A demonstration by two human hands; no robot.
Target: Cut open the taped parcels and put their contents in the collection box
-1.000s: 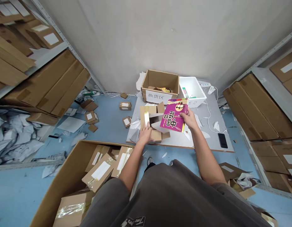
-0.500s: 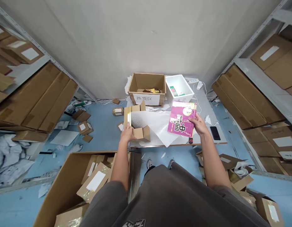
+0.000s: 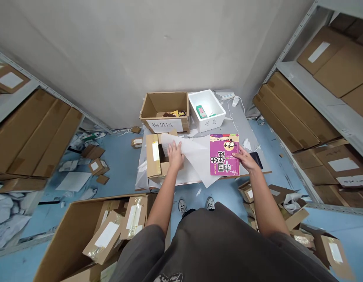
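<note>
My right hand [image 3: 245,158] grips a magenta book [image 3: 218,164] by its right edge, thumb on the cover. The cover carries large Chinese characters and cartoon figures. My left hand [image 3: 176,157] lies with fingers spread on a white wrapping sheet [image 3: 196,154], beside an opened cardboard box [image 3: 152,156]. That box stands on the table's left part with its flaps up and a white label on one side. The sheet runs from the box across the table to below the book. Part of the box's inside is hidden by the sheet and my left hand.
Behind stand a labelled carton [image 3: 165,124] with small items and a white foam box [image 3: 210,122]. A phone [image 3: 256,159] lies partly behind my right hand. A large carton of parcels [image 3: 64,235] is at my lower left. Shelves [image 3: 299,70] with boxes flank both sides.
My left hand has moved from the box's flap rightward onto the white sheet. The book has turned more upright and come slightly nearer. The view has shifted to the right.
</note>
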